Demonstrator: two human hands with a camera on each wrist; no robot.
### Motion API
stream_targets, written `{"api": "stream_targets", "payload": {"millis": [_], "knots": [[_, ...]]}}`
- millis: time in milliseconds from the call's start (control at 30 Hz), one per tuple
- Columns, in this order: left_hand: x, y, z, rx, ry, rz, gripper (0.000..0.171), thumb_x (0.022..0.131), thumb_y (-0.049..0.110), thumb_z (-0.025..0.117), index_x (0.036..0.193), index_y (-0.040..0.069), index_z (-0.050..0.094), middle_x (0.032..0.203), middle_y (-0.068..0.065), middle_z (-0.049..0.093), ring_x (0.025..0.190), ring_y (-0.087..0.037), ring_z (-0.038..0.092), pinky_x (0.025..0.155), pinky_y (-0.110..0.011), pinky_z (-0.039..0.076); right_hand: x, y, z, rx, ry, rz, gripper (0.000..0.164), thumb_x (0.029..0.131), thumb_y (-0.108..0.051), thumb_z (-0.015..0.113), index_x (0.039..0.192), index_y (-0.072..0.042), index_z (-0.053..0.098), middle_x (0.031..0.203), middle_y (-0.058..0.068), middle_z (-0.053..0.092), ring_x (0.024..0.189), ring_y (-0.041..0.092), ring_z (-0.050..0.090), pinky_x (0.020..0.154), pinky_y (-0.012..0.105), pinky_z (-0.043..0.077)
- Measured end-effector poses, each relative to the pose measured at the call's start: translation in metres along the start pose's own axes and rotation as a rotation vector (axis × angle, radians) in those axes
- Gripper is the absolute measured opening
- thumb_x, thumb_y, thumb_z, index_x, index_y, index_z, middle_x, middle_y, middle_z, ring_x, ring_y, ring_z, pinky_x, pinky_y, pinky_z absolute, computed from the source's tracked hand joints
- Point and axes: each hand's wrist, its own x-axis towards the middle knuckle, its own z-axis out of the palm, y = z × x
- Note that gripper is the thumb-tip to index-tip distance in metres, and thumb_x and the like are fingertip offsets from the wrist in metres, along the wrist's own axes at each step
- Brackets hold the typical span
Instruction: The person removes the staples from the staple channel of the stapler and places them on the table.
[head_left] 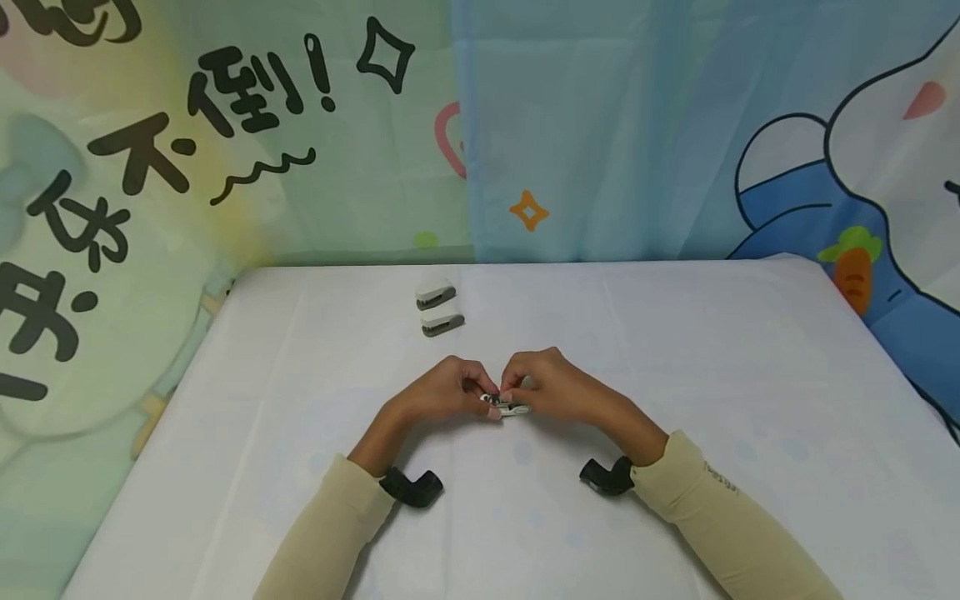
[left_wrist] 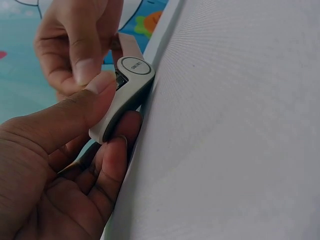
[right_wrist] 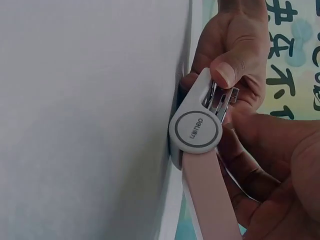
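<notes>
A small open stapler with a white body and a pale pink handle is between the two hands, low over the table. In the right wrist view its handle is folded far back, and the metal staple channel shows at the hinge. My left hand grips the base, thumb on top and fingers beneath, as the left wrist view shows. The right hand pinches at the metal channel with curled fingers; its fingertips are partly hidden behind the stapler parts.
Two closed white and grey staplers, one nearer and one behind it, lie beyond the hands. A white cloth covers the table. Printed curtains hang right behind its far edge.
</notes>
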Motion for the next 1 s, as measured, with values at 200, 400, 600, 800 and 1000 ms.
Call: {"api": "stream_targets", "payload": {"millis": [200, 400, 600, 800, 1000], "knots": [[0.0004, -0.0001, -0.0001, 0.011, -0.006, -0.009, 0.017, 0.078, 0.01, 0.082, 0.092, 0.007, 0.072, 0.083, 0.001, 0.068, 0.074, -0.011, 0.061, 0.068, -0.025, 0.048, -0.0019, -0.0006, -0.0021, -0.185, -0.012, -0.044, 0.006, 0.084, -0.01, 0.076, 0.084, -0.015, 0.078, 0.104, 0.002, 0.063, 0.082, 0.007, 0.063, 0.089, 0.052, 0.037], [-0.0013, 0.0004, 0.0, 0.031, 0.006, -0.012, 0.017, 0.078, 0.011, 0.083, 0.091, 0.008, 0.072, 0.083, 0.001, 0.067, 0.073, -0.01, 0.058, 0.067, -0.026, 0.047, 0.0013, -0.005, 0.0022, -0.256, 0.004, -0.016, 0.009, 0.084, -0.011, 0.077, 0.079, -0.018, 0.075, 0.096, -0.007, 0.065, 0.089, 0.01, 0.06, 0.086, 0.052, 0.037], [0.0, 0.003, 0.0009, 0.051, 0.012, 0.013, 0.016, 0.078, 0.009, 0.082, 0.091, 0.007, 0.073, 0.083, 0.001, 0.066, 0.072, -0.009, 0.057, 0.066, -0.024, 0.047, 0.0012, -0.0029, 0.0026, -0.244, 0.026, -0.022, 0.012, 0.083, -0.009, 0.077, 0.078, -0.019, 0.073, 0.09, -0.012, 0.064, 0.087, 0.008, 0.059, 0.087, 0.051, 0.036], [0.0013, 0.0067, 0.0005, 0.103, 0.065, 0.085, 0.015, 0.077, 0.007, 0.083, 0.089, 0.005, 0.075, 0.083, 0.002, 0.065, 0.073, -0.01, 0.056, 0.066, -0.024, 0.046, 0.0017, -0.0013, 0.0037, -0.259, 0.067, -0.064, 0.012, 0.084, -0.007, 0.076, 0.08, -0.017, 0.07, 0.09, -0.008, 0.062, 0.08, 0.006, 0.058, 0.078, 0.037, 0.043], [0.0003, 0.0071, 0.0002, 0.111, 0.087, 0.075, 0.014, 0.077, 0.009, 0.083, 0.089, 0.007, 0.076, 0.083, 0.004, 0.065, 0.072, -0.01, 0.057, 0.066, -0.024, 0.046, 0.0002, -0.0007, 0.0, -0.275, 0.034, -0.075, 0.008, 0.082, -0.009, 0.079, 0.088, -0.014, 0.078, 0.104, 0.0, 0.065, 0.076, 0.006, 0.062, 0.075, 0.037, 0.047]]}}
